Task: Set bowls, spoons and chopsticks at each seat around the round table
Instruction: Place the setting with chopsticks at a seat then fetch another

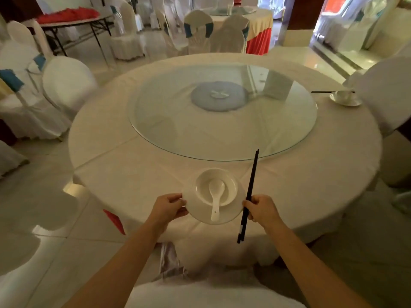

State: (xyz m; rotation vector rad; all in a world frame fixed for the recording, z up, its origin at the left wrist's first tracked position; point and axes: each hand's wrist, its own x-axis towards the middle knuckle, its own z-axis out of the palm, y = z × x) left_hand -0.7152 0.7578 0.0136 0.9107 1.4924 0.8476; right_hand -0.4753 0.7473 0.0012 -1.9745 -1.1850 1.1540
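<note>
Pinching the left rim of a white saucer (229,215), the left hand (170,207) holds it over the round table's (311,185) near edge; a bowl (216,186) with a spoon (216,197) sits on it. The right hand (262,207) grips black chopsticks (250,192) just beside the saucer's right rim, tips pointing toward the glass turntable (222,130).

Glossy white bowl (216,187), matt cloth table (106,130), clear glass turntable (166,121)
</note>
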